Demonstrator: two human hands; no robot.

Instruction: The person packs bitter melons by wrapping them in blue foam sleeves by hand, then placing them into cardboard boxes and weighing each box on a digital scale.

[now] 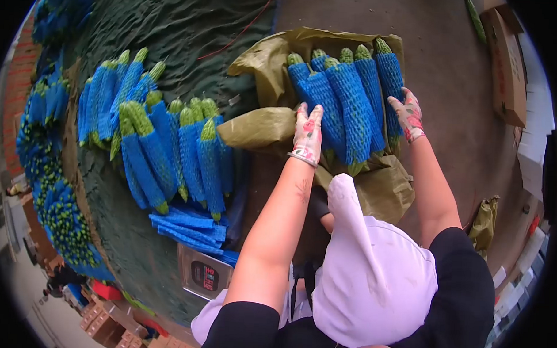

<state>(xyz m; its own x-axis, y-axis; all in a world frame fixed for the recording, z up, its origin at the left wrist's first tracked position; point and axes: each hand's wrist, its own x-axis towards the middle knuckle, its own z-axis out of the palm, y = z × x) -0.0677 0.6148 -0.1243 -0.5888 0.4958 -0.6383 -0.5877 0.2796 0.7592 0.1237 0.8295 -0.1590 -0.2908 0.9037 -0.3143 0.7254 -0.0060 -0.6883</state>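
Several green gourds in blue foam net sleeves (348,97) lie side by side on a sheet of olive-brown wrapping paper (264,63). My left hand (307,132), in a patterned glove, presses flat against the left side of this bundle. On the bundle's right side rests my gloved right hand (407,114), its fingers spread against the outermost gourd. Both hands flank the bundle and neither one is closed around a gourd.
A second row of sleeved gourds (163,139) lies to the left on dark green cloth (173,23), with a stack of empty blue sleeves (188,225) below it. A small scale (204,272) sits near me. Cardboard boxes (509,65) stand at the right. More sleeved gourds (51,184) pile up far left.
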